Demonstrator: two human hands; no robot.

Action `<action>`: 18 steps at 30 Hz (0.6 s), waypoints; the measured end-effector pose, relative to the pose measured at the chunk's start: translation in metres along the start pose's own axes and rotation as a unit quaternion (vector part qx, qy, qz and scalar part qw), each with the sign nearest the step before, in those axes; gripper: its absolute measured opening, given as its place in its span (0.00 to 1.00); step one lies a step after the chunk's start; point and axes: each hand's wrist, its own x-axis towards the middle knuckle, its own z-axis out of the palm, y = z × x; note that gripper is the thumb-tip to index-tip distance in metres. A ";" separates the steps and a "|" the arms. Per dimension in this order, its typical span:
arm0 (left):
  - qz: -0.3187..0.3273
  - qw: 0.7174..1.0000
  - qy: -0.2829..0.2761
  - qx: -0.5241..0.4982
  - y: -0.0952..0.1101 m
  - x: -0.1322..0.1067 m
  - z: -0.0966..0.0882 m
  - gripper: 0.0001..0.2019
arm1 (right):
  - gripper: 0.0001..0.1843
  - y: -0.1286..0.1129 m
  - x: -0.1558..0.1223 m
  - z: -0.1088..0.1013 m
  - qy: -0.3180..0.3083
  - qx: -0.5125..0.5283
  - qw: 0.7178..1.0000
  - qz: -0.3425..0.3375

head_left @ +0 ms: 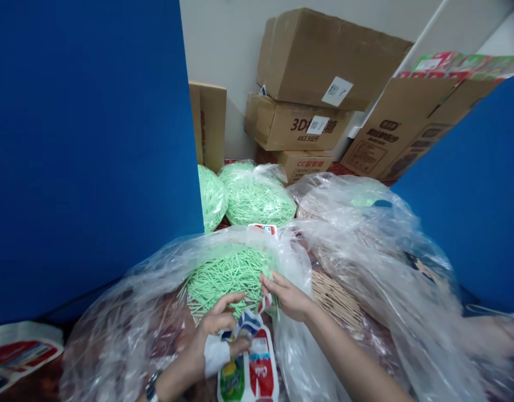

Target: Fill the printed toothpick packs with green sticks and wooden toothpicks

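Observation:
My left hand (223, 329), with a white wrap at the thumb and a watch at the wrist, holds a bottle-shaped printed packet (263, 363) in red, green and blue. "Cola" is legible on the packet, and its narrow red-and-white top leans up toward the right hand. Beside that top, my right hand (288, 296) is closed in a pinch on thin light green sticks (268, 274). Just beyond both hands, a heap of the same green sticks (227, 279) lies in an open clear plastic bag (156, 279). Part of the packet is hidden by my left fingers.
Brown sticks (334, 298) lie in another clear bag (378, 268) on the right. Filled bags of green sticks (261, 201) and stacked cardboard boxes (311, 61) stand behind. Blue panels (89, 139) flank the space. Printed packets (22, 357) are at lower left. Another person's blurred arm (487, 335) shows at right.

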 end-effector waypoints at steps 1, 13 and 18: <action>0.000 1.000 0.007 0.001 -0.002 -0.001 0.001 0.11 | 0.20 -0.002 0.002 0.000 0.029 0.025 0.999 -0.012; -0.011 0.985 0.107 0.132 -0.001 0.005 0.018 0.14 | 0.09 -0.068 -0.026 0.067 0.206 -0.015 0.899 -0.387; -0.010 0.987 0.110 0.118 0.003 0.006 0.019 0.13 | 0.07 -0.061 -0.033 0.079 0.149 -0.131 0.869 -0.453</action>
